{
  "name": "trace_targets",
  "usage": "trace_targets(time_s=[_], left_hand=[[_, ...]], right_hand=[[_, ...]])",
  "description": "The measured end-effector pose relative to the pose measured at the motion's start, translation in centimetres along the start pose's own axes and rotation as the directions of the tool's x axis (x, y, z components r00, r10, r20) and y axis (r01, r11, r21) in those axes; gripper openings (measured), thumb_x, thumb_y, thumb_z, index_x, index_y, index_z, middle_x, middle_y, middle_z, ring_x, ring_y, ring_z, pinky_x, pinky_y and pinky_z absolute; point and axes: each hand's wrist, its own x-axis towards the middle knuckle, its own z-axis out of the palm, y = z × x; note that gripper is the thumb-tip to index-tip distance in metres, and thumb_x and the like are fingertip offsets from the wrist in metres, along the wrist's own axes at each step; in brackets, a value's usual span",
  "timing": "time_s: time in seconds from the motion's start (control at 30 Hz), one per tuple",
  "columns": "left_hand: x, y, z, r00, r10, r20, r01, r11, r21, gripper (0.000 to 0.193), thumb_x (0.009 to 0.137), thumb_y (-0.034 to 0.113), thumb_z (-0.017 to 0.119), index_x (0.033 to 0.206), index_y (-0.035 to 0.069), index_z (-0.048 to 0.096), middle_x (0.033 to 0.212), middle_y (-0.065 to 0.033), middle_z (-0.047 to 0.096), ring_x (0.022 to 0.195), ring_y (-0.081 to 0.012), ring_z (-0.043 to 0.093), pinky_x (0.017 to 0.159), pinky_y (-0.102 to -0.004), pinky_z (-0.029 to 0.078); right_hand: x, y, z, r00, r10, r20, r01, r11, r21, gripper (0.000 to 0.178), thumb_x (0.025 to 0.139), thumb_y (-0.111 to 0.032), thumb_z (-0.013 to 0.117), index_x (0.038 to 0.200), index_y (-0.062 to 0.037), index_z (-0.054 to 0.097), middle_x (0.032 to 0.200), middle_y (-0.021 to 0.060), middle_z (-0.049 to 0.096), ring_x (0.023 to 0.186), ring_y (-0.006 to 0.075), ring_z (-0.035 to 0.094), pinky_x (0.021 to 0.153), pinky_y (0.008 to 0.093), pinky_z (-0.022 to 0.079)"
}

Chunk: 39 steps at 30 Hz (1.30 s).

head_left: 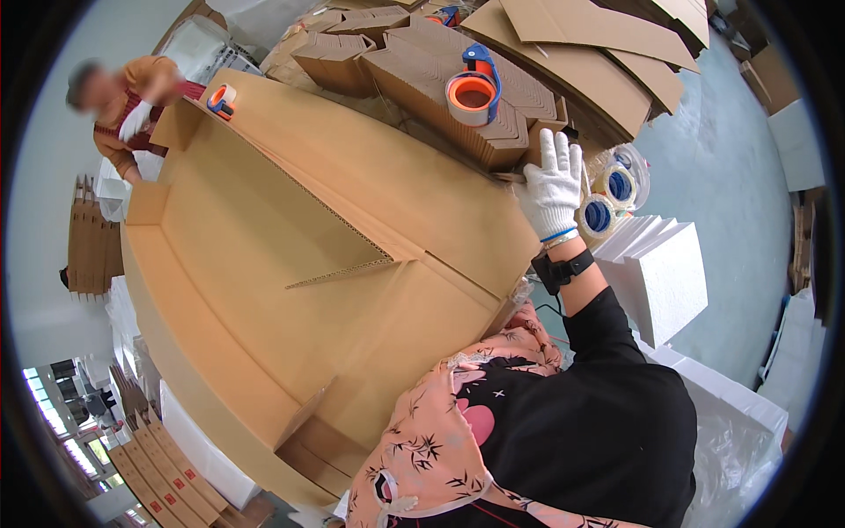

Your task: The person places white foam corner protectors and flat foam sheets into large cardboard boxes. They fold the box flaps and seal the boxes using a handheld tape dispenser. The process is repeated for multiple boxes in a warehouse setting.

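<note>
My right hand [553, 187], in a white knitted glove, is raised with its fingers stretched out and nothing in them. It is near the right end of a big open cardboard carton [458, 189], beside stacked folded cardboard pieces [422, 75]. The carton spreads in front of me, with one long flap [299, 189] standing up inside it. A blue-and-orange tape dispenser [473, 92] rests on the stacked pieces. Another tape dispenser [222, 101] is at the carton's far left edge. My left hand does not show; a scrap of white at the lower edge is too small to make out.
A co-worker [132, 114] stands at the carton's far left end, wearing a white glove. Clear tape rolls [598, 214] and white foam blocks [660, 277] are right of my arm. Flat cardboard sheets [590, 44] lie at the back; flattened cartons [167, 475] stand lower left.
</note>
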Motion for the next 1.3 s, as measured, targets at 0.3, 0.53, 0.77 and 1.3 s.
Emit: trace_targets(time_s=[0.3,0.53,0.77,1.3], left_hand=[[7.2,9.8,6.8,0.759,0.618,0.204,-0.64,0.766,0.062,0.047,0.099,0.02,0.049,0.14,-0.003,0.045,0.146,-0.0239,0.044,0.13,-0.0373,0.046,0.109,-0.041,0.037],[4.1,24.2,19.2,0.174,0.908,0.382,-0.913,0.294,-0.284,0.049,0.087,0.03,0.066,0.128,0.003,0.058,0.134,-0.021,0.055,0.127,-0.0379,0.049,0.109,-0.0457,0.038],[1.4,23.3,20.8,0.207,0.859,0.469,-0.845,0.398,-0.357,0.041,0.086,0.033,0.068,0.116,0.007,0.064,0.119,-0.0141,0.064,0.117,-0.036,0.057,0.103,-0.0463,0.042],[-1.2,23.7,16.3,0.154,0.895,0.419,-0.738,0.386,-0.553,0.024,0.087,0.032,0.066,0.09,0.008,0.069,0.085,-0.0117,0.069,0.076,-0.0312,0.066,0.07,-0.0399,0.053]], right_hand=[[1.7,-3.4,-12.1,0.968,-0.189,-0.167,0.213,0.966,0.145,0.015,0.067,-0.019,0.077,0.068,-0.007,0.068,0.081,0.0055,0.067,0.093,0.0244,0.062,0.108,0.0517,0.034],[-2.0,-9.7,-8.8,0.831,0.44,0.339,-0.374,-0.008,0.927,0.017,0.084,-0.015,0.074,0.086,-0.0001,0.066,0.077,0.0066,0.062,0.076,0.0149,0.058,0.076,0.0335,0.049],[-1.6,-17.0,3.5,0.763,-0.018,0.646,-0.643,0.071,0.762,0.018,0.085,-0.017,0.071,0.096,-0.004,0.067,0.073,0.015,0.061,0.069,0.0274,0.061,0.065,0.0373,0.05],[6.2,-14.2,-10.3,0.92,-0.314,-0.232,0.35,0.398,0.848,0.036,0.074,0.011,0.057,0.106,-0.0007,0.067,0.088,0.0158,0.066,0.082,0.033,0.065,0.072,0.0349,0.049]])
